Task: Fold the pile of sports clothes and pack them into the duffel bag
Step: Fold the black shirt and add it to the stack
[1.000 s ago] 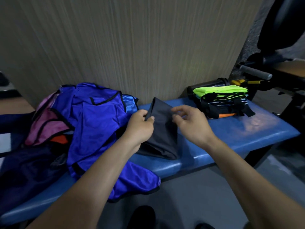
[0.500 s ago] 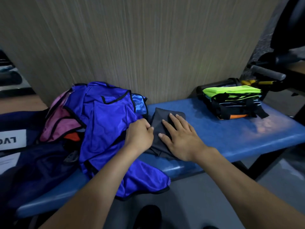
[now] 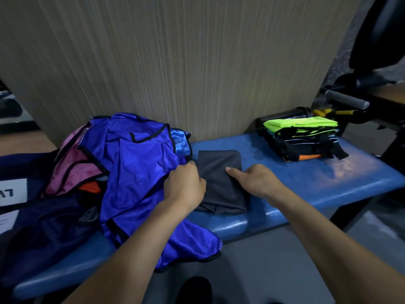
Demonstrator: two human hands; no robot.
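A folded dark grey garment point(image 3: 219, 178) lies flat on the blue bench point(image 3: 317, 178). My left hand point(image 3: 186, 185) grips its left edge with curled fingers, beside the loose pile. My right hand point(image 3: 256, 181) holds its right edge, thumb on top and fingers hidden. The loose pile sits to the left: a shiny blue jersey point(image 3: 140, 172) over a pink one point(image 3: 74, 170). A dark navy duffel bag point(image 3: 32, 227) with a white label lies at the far left. A folded stack topped with neon green point(image 3: 302, 137) rests at the bench's right end.
A black bottle point(image 3: 282, 116) lies behind the folded stack, against the wood-grain wall point(image 3: 197, 62). Gym equipment with a grey handle point(image 3: 346, 99) stands at the right. Grey floor and my dark shoe point(image 3: 195, 290) are below the bench's front edge.
The grey garment was folded over and pressed flat. My right hand has slid from the top of it to its right edge; my left stays at its left edge.
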